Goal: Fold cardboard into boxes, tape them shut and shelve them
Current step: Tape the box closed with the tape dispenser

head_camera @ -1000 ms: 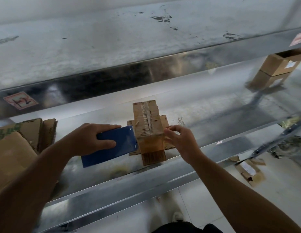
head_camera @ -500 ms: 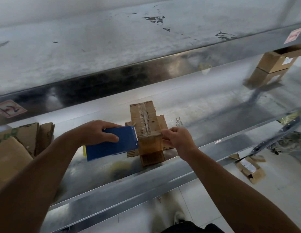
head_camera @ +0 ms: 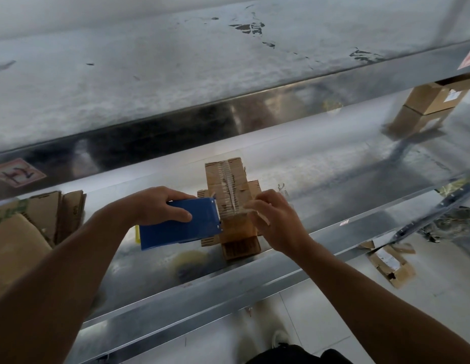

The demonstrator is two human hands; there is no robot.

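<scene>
- Left hand [head_camera: 160,206] grips a blue tape dispenser [head_camera: 181,227], thumb across its face and cutter end against the cardboard box [head_camera: 230,179].
- Right hand [head_camera: 276,222], fingers curled, pinches a tape strip [head_camera: 251,210] at the box top.
- Box sits on the shelf [head_camera: 333,179] between both hands, long axis pointing away from the person.

Steel shelf [head_camera: 333,185] (shiny): small box [head_camera: 228,177], flat cardboard [head_camera: 47,214], far boxes [head_camera: 428,106].

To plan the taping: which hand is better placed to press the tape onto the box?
Probably the right hand: its fingers hold the box top, while the left hand grips the blue tape dispenser.
</scene>
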